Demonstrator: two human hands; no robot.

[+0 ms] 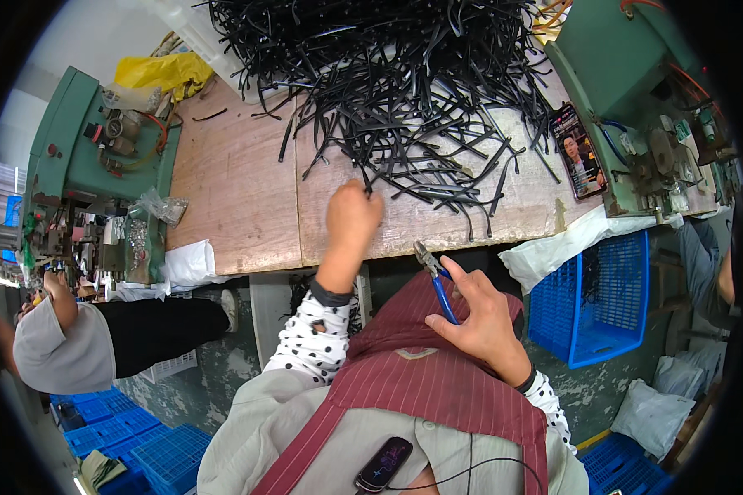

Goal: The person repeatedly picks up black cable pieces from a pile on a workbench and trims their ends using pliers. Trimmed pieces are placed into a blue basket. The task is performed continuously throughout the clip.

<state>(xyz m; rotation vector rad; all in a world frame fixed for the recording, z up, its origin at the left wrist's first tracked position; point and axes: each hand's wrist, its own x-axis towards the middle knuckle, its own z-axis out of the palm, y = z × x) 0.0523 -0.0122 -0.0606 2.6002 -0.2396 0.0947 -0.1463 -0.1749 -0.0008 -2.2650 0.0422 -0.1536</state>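
A large tangle of thin black eyeglass temples (pixel 404 124) covers the far middle of the wooden table, with loose ones spread toward the near edge. My left hand (pixel 353 216) is at the near edge of this heap, palm down. Its fingers are curled and closed around the end of a black eyeglass temple (pixel 367 183), partly hidden by the fingers. Just off the table's front edge, above my lap, my right hand (pixel 485 318) holds blue-handled pliers (pixel 442 290). Their metal jaws point up toward the table, and the handle lies between thumb and fingers.
Green machines stand left (pixel 66 165) and right (pixel 627 91) of the wooden table (pixel 231 190). A phone (pixel 578 153) leans by the right machine. A blue crate (pixel 590 301) sits below right. At left, another person (pixel 66 342) sits working.
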